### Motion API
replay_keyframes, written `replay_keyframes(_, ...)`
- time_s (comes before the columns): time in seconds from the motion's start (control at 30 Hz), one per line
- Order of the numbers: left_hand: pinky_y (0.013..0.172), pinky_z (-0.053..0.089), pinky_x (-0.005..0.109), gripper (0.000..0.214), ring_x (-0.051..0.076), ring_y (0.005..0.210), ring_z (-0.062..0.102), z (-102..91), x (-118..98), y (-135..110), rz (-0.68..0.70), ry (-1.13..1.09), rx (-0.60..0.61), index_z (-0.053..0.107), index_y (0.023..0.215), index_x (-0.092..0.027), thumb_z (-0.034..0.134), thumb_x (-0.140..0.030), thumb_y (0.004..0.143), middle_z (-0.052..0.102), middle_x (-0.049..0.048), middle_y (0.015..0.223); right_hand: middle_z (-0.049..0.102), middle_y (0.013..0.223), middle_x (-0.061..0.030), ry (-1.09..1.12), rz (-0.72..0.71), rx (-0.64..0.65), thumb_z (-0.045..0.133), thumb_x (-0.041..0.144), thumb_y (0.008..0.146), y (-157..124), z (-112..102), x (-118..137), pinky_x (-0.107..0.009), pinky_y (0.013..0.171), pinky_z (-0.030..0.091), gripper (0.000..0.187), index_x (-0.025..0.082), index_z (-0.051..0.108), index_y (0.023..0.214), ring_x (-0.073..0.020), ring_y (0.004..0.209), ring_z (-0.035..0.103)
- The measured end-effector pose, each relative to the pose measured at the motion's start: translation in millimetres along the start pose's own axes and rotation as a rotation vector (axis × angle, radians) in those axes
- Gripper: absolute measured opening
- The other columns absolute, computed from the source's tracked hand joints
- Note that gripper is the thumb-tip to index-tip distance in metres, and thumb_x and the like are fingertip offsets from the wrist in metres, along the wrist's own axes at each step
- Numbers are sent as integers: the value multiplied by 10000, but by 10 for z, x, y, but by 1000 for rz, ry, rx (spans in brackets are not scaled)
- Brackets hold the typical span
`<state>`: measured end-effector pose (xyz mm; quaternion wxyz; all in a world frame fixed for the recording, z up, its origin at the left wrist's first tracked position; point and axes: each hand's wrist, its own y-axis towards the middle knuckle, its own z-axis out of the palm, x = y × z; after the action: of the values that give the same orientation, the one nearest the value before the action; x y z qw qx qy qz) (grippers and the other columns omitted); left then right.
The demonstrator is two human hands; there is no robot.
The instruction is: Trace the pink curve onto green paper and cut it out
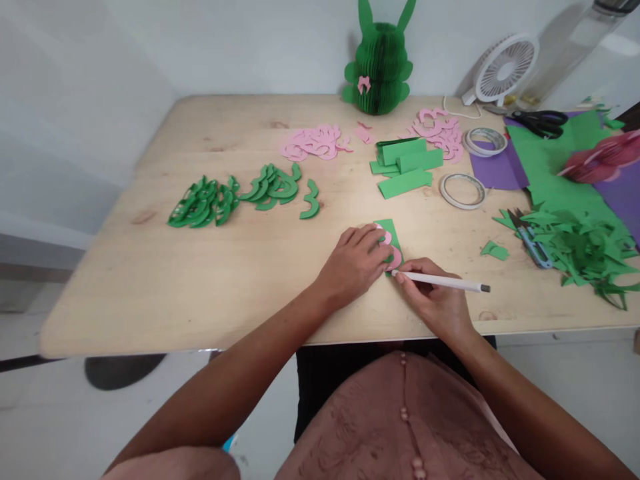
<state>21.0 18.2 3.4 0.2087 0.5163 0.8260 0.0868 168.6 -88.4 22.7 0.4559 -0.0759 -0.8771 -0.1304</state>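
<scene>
A folded green paper strip point(386, 228) lies on the table in front of me, with a curvy pink paper cutout point(395, 259) on top of it. The curled fingers of my left hand point(353, 263) press the cutout down on the strip and cover part of both. My right hand point(435, 297) grips a white pen point(445, 281) with a dark end. Its tip touches the lower edge of the pink cutout, beside my left fingertips.
Green curved cutouts point(273, 187) lie to the left, pink cutouts point(313, 142) behind. Folded green strips point(410, 163) and tape rolls point(463, 191) sit ahead. Right are snips point(533, 243), green scraps point(585, 247), black scissors point(540, 123) and a fan point(505, 70). A green paper rabbit point(380, 67) stands at the back.
</scene>
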Motion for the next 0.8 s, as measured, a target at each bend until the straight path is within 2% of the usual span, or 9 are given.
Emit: replay_keyframes(0.8,998,352,410,204,259,1259,444,-26,-17,3,-12,-2,18,619,1030,-182,459,-244,919,583,104,1238,617,653,13,1,24,-59,576,249,825,-4,-8,37,-241,495,422,74,201,599,774,-114,545,522)
